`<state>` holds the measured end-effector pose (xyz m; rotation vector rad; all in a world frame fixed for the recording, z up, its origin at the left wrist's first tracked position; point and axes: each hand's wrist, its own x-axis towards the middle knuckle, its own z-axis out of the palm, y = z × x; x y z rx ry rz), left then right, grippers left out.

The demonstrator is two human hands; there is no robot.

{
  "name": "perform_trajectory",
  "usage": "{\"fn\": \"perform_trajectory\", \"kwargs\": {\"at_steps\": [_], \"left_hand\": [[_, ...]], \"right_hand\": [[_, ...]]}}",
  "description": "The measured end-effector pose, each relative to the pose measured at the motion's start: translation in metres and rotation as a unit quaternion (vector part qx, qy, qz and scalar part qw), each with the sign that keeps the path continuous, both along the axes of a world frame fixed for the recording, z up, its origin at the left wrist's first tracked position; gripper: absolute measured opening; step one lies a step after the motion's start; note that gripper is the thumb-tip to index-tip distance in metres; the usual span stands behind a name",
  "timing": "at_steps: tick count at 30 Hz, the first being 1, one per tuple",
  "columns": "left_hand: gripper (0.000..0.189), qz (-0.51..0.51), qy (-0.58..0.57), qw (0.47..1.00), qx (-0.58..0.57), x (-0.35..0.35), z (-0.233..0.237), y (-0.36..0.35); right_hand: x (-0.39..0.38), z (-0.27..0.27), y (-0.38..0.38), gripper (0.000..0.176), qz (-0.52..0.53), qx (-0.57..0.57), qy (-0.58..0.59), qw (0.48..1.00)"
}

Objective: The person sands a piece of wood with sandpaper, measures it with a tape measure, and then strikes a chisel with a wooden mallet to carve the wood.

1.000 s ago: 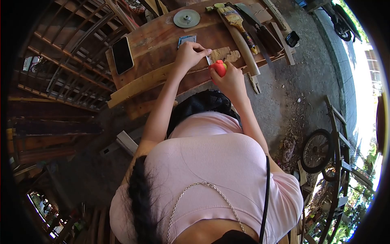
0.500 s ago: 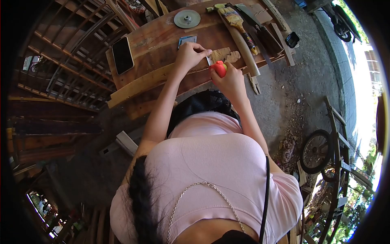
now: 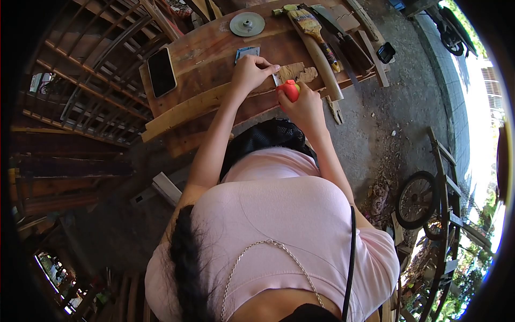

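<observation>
My right hand (image 3: 304, 107) is closed round a red and yellow-green tool (image 3: 290, 90), whose metal shaft or blade points up and left. The fingers of my left hand (image 3: 253, 73) pinch at the far end of that metal part; what exactly they grip is too small to tell. Just beyond both hands lies a ragged flat piece of wood (image 3: 295, 73) on the wooden table (image 3: 198, 67). A small blue and silver packet (image 3: 247, 52) rests behind my left hand.
A phone (image 3: 162, 73) lies at the table's left. Farther back is a metal disc (image 3: 247, 24). A paintbrush (image 3: 307, 24), a long wooden handle (image 3: 322, 67) and a large blade (image 3: 326, 20) lie on the right. A wheel (image 3: 417, 200) stands at the lower right.
</observation>
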<state>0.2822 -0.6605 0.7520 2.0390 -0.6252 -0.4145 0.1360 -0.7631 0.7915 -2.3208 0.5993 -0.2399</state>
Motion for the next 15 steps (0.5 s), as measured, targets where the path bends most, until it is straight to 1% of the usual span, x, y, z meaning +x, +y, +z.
{"fn": "perform_trajectory", "kwargs": {"at_steps": [8, 10, 11, 13, 14, 15], "left_hand": [[0.032, 0.0, 0.002, 1.0, 0.004, 0.0012, -0.0039, 0.0002], [0.034, -0.007, -0.038, 0.999, -0.021, 0.0014, -0.0056, 0.0016], [0.034, -0.008, -0.04, 0.999, -0.022, 0.001, -0.0063, 0.0023], [0.033, 0.016, -0.069, 0.996, -0.044, 0.0014, -0.0068, 0.004], [0.033, 0.015, -0.074, 0.996, -0.046, 0.0017, -0.0084, 0.0047], [0.032, 0.024, -0.048, 0.996, -0.076, 0.0018, -0.0083, 0.0052]], "right_hand": [[-0.0005, -0.0006, -0.0006, 0.044, -0.003, 0.004, 0.0, 1.0], [-0.0006, -0.0005, -0.0009, 0.044, -0.003, 0.003, 0.004, 1.0], [-0.0008, -0.0004, -0.0011, 0.043, -0.003, 0.003, 0.009, 1.0], [-0.0019, 0.0005, -0.0026, 0.043, -0.002, 0.011, 0.002, 1.0], [-0.0028, 0.0009, -0.0036, 0.042, 0.0, 0.019, -0.001, 1.0], [-0.0031, 0.0012, -0.0051, 0.042, 0.0, 0.017, -0.006, 1.0]]}}
